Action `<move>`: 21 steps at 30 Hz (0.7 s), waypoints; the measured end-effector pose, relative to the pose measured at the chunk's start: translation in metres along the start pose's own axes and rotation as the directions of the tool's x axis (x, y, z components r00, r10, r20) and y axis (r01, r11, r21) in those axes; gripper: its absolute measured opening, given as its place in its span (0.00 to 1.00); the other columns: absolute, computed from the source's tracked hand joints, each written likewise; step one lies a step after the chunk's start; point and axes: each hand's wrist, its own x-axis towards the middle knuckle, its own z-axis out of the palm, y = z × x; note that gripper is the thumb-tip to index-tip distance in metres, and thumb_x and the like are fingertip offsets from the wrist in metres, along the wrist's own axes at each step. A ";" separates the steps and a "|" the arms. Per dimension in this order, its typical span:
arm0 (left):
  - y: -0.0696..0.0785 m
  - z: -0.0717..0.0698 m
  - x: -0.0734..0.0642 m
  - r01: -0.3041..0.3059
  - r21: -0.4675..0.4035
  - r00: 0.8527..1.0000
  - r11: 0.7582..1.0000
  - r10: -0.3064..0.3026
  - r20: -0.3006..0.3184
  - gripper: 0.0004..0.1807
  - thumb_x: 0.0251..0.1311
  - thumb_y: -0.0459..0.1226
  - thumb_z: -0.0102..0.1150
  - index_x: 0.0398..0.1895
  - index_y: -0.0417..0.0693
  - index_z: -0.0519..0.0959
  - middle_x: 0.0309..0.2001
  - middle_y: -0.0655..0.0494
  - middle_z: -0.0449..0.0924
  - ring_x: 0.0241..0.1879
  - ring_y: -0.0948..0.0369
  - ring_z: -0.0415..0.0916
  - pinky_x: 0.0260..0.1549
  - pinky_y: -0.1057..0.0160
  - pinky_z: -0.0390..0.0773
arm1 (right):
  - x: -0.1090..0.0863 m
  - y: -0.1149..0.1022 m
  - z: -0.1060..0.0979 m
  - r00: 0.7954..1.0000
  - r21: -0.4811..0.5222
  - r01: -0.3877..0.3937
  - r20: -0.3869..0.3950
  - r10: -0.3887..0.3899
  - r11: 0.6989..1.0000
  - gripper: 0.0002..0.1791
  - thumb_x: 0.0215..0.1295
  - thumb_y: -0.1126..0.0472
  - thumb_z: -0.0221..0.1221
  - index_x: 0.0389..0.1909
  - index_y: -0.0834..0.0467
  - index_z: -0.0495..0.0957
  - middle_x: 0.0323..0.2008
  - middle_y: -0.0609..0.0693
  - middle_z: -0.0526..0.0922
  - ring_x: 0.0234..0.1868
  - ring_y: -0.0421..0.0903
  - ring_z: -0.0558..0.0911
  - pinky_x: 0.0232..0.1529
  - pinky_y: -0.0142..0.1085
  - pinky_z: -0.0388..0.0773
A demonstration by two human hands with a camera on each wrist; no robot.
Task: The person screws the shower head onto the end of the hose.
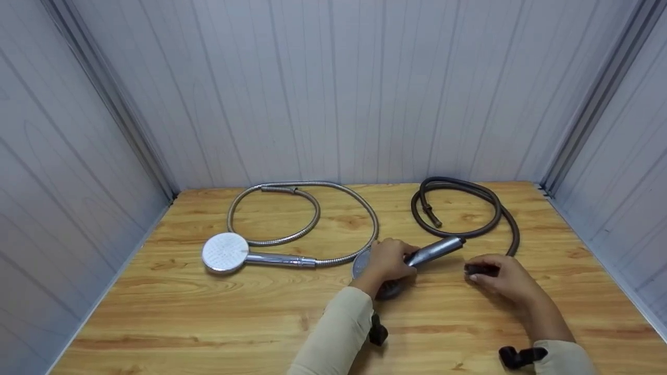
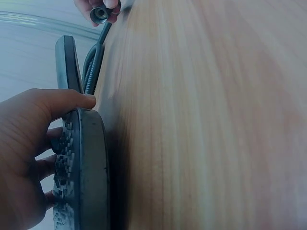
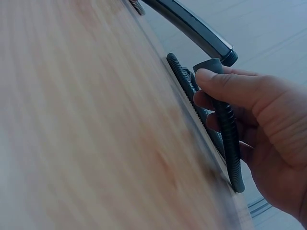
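My left hand [image 1: 388,261] grips a dark shower head [image 2: 93,167] at the neck, where its round head meets the handle. The handle [image 1: 435,251] points up to the right, and its threaded end [image 3: 231,58] is bare. In my right hand [image 1: 503,277] I pinch the end fitting [image 3: 209,66] of a dark shower hose between thumb and fingers. The fitting's open mouth [image 2: 99,15] faces the shower head in the left wrist view. A gap separates the fitting from the handle's threaded end. From the fitting, the dark hose [image 1: 513,237] runs back behind my right hand.
A chrome shower head [image 1: 225,252] with its silver hose [image 1: 338,183] attached lies on the left of the wooden table [image 1: 234,323]. The dark hose's coil, with its other end [image 1: 432,216], lies at the back right. Panelled walls [image 1: 359,94] enclose the back and sides.
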 end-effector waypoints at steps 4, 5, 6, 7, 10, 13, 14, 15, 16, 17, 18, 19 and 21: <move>-0.003 -0.002 0.000 -0.006 -0.010 1.000 1.000 0.006 -0.003 0.27 0.49 0.49 0.72 0.56 0.68 0.81 0.44 0.71 0.84 0.42 0.64 0.77 0.41 0.60 0.65 | 0.001 -0.001 0.000 1.000 0.036 0.026 -0.011 -0.025 0.999 0.16 0.61 0.65 0.65 0.50 0.61 0.82 0.48 0.55 0.83 0.48 0.43 0.80 0.46 0.30 0.75; -0.003 -0.002 -0.001 -0.006 -0.012 1.000 1.000 0.006 -0.002 0.27 0.49 0.50 0.72 0.56 0.68 0.81 0.44 0.71 0.84 0.42 0.64 0.77 0.42 0.59 0.65 | 0.001 -0.001 0.000 1.000 0.044 0.030 -0.011 -0.029 0.999 0.16 0.61 0.65 0.65 0.51 0.61 0.82 0.48 0.55 0.83 0.48 0.43 0.80 0.46 0.30 0.75; -0.004 -0.003 -0.001 -0.006 -0.015 1.000 1.000 0.006 0.000 0.27 0.49 0.50 0.72 0.56 0.68 0.81 0.44 0.71 0.84 0.43 0.64 0.77 0.44 0.58 0.66 | 0.001 -0.001 0.000 1.000 0.047 0.029 -0.013 -0.028 0.998 0.16 0.61 0.65 0.65 0.51 0.61 0.82 0.48 0.55 0.83 0.48 0.43 0.80 0.45 0.30 0.75; -0.004 -0.003 -0.001 -0.007 -0.021 1.000 1.000 0.007 0.002 0.27 0.49 0.49 0.72 0.56 0.67 0.81 0.44 0.71 0.84 0.43 0.64 0.77 0.46 0.57 0.66 | 0.001 -0.002 0.000 1.000 0.051 0.027 -0.016 -0.027 0.998 0.16 0.61 0.65 0.65 0.50 0.61 0.82 0.48 0.55 0.83 0.48 0.43 0.80 0.45 0.30 0.75; -0.006 -0.004 -0.002 -0.009 -0.034 1.000 0.999 0.009 0.006 0.26 0.48 0.49 0.73 0.55 0.67 0.82 0.44 0.71 0.84 0.44 0.64 0.78 0.50 0.55 0.66 | 0.000 -0.003 0.000 0.999 0.050 0.028 -0.026 -0.027 0.998 0.16 0.61 0.65 0.65 0.51 0.60 0.82 0.48 0.54 0.83 0.48 0.45 0.80 0.45 0.30 0.75; -0.007 -0.004 -0.002 -0.012 -0.050 1.000 0.999 0.012 0.012 0.26 0.48 0.48 0.73 0.54 0.66 0.83 0.43 0.71 0.84 0.44 0.65 0.78 0.51 0.54 0.66 | -0.001 -0.003 0.000 0.999 0.036 0.033 -0.040 -0.032 0.999 0.16 0.61 0.65 0.65 0.51 0.60 0.82 0.48 0.55 0.83 0.48 0.45 0.80 0.44 0.30 0.75; -0.007 -0.004 -0.003 -0.011 -0.052 1.000 0.999 0.012 0.016 0.26 0.48 0.48 0.73 0.54 0.66 0.82 0.43 0.71 0.84 0.44 0.66 0.78 0.51 0.54 0.66 | -0.001 -0.003 0.000 0.999 0.029 0.034 -0.043 -0.033 0.999 0.16 0.61 0.65 0.65 0.51 0.60 0.82 0.48 0.55 0.83 0.48 0.45 0.80 0.44 0.30 0.75; -0.007 -0.005 -0.003 -0.013 -0.055 1.000 0.998 0.014 0.018 0.26 0.48 0.48 0.73 0.54 0.66 0.82 0.43 0.70 0.84 0.43 0.66 0.78 0.52 0.54 0.66 | -0.001 -0.003 0.000 0.998 0.022 0.035 -0.047 -0.034 0.999 0.16 0.61 0.65 0.65 0.51 0.60 0.82 0.48 0.55 0.83 0.48 0.45 0.80 0.44 0.29 0.75; -0.008 -0.005 -0.003 -0.016 -0.055 1.000 0.998 0.017 0.019 0.26 0.48 0.48 0.73 0.54 0.66 0.82 0.43 0.70 0.84 0.44 0.66 0.78 0.53 0.53 0.66 | -0.001 -0.003 -0.001 0.998 0.017 0.035 -0.052 -0.034 0.999 0.16 0.61 0.65 0.65 0.51 0.60 0.82 0.48 0.55 0.83 0.48 0.45 0.80 0.45 0.29 0.75; -0.008 -0.005 -0.004 -0.019 -0.055 1.000 0.998 0.020 0.017 0.26 0.48 0.48 0.73 0.54 0.66 0.82 0.43 0.70 0.84 0.44 0.66 0.78 0.55 0.52 0.65 | -0.001 -0.003 -0.001 0.998 0.013 0.035 -0.056 -0.034 0.999 0.16 0.61 0.65 0.65 0.51 0.61 0.82 0.48 0.55 0.83 0.48 0.45 0.80 0.45 0.29 0.75; -0.008 -0.005 -0.005 -0.023 -0.054 1.000 0.998 0.024 0.015 0.26 0.47 0.48 0.74 0.54 0.66 0.82 0.43 0.70 0.85 0.44 0.66 0.78 0.56 0.51 0.65 | -0.001 -0.003 -0.001 0.998 0.012 0.036 -0.061 -0.035 0.999 0.16 0.61 0.65 0.65 0.51 0.61 0.82 0.48 0.55 0.83 0.48 0.46 0.80 0.45 0.29 0.75; -0.008 -0.006 -0.005 -0.025 -0.054 1.000 0.998 0.026 0.013 0.26 0.47 0.48 0.74 0.54 0.65 0.83 0.43 0.70 0.85 0.44 0.66 0.78 0.56 0.51 0.65 | 0.000 -0.003 -0.001 0.997 0.011 0.038 -0.065 -0.037 0.999 0.16 0.61 0.66 0.65 0.51 0.61 0.82 0.48 0.55 0.83 0.48 0.46 0.80 0.45 0.29 0.75; -0.008 -0.006 -0.006 -0.032 -0.055 0.999 0.998 0.032 0.005 0.26 0.47 0.47 0.74 0.54 0.65 0.83 0.43 0.70 0.85 0.44 0.66 0.78 0.57 0.49 0.64 | 0.000 -0.004 0.000 0.996 0.009 0.042 -0.076 -0.041 0.999 0.16 0.60 0.66 0.66 0.50 0.61 0.83 0.47 0.55 0.83 0.47 0.45 0.80 0.44 0.28 0.76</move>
